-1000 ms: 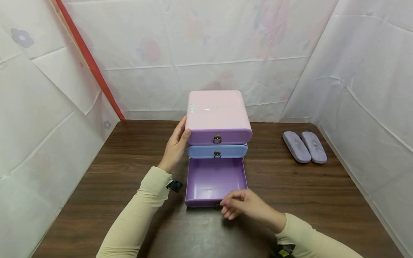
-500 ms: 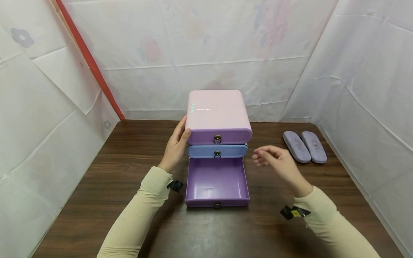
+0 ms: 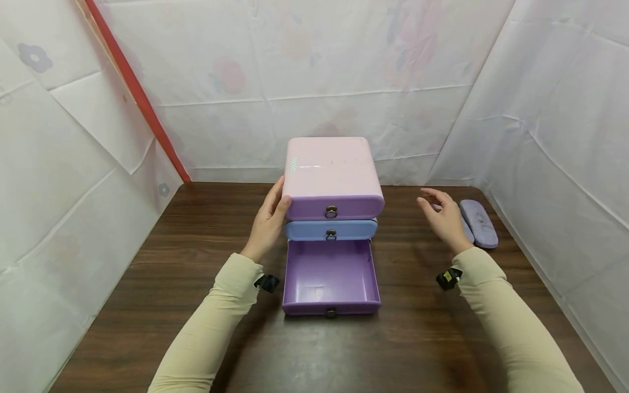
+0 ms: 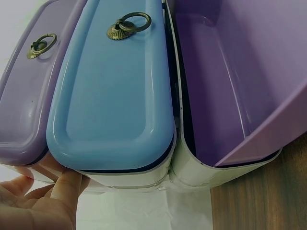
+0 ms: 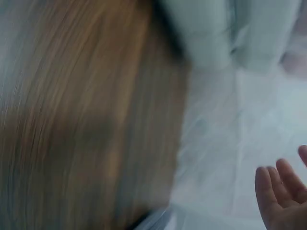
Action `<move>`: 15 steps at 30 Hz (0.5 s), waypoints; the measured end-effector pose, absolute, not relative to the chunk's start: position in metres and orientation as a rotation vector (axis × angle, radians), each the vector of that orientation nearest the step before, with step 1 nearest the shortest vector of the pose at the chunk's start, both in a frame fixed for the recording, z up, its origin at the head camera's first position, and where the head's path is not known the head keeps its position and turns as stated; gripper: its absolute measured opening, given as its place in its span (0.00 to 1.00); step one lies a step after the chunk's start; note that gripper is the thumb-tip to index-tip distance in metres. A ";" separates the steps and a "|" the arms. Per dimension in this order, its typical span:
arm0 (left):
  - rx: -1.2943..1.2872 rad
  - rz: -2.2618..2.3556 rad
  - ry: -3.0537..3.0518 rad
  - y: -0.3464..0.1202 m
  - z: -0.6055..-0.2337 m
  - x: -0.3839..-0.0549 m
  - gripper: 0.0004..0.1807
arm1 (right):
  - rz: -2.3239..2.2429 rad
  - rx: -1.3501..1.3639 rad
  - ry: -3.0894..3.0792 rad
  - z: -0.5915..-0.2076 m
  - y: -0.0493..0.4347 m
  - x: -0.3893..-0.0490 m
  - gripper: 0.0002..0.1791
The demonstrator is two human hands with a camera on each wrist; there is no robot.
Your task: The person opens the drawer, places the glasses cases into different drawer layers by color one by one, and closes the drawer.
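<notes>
A small three-drawer cabinet (image 3: 334, 164) with a pale pink top stands mid-table. Its lowest purple drawer (image 3: 324, 273) is pulled out, and nothing lies in it. The blue middle drawer (image 4: 110, 91) and upper purple drawer (image 3: 314, 208) are closed, each with a ring pull. My left hand (image 3: 264, 226) rests against the cabinet's left side, thumb near the front edge. To the right, my right hand (image 3: 444, 221) hovers with relaxed, parted fingers, overlapping the nearer of two grey oblong pieces with rounded ends. The other grey oblong piece (image 3: 479, 224) shows fully beside it.
The dark wood table (image 3: 196, 262) is bounded by white printed sheets (image 3: 344, 82) at the back and both sides. A red strip (image 3: 137, 93) runs down the left back corner. The right wrist view is blurred.
My right hand has left the lowest drawer's front and moved right and away to the grey pieces. My left hand has stayed on the cabinet.
</notes>
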State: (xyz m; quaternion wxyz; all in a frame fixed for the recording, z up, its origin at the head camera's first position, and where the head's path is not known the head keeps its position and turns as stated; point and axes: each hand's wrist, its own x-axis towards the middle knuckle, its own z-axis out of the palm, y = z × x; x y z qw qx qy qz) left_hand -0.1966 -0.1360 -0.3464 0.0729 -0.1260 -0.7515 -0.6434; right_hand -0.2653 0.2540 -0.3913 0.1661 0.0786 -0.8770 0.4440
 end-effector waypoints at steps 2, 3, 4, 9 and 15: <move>-0.387 -1.938 -2.249 -0.136 -0.346 -0.197 0.31 | 1.141 0.236 -2.550 -0.398 0.261 -0.273 0.27; -0.389 -1.940 -2.247 -0.136 -0.346 -0.197 0.31 | 1.094 0.245 -2.575 -0.401 0.265 -0.276 0.29; -0.392 -1.941 -2.247 -0.137 -0.346 -0.197 0.31 | 1.052 0.246 -2.608 -0.404 0.269 -0.278 0.32; -0.390 -1.953 -2.237 -0.139 -0.356 -0.205 0.31 | 0.814 0.232 -2.772 -0.420 0.286 -0.286 0.41; -0.390 -1.944 -2.221 -0.143 -0.373 -0.217 0.30 | 0.524 0.142 -2.927 -0.440 0.305 -0.290 0.50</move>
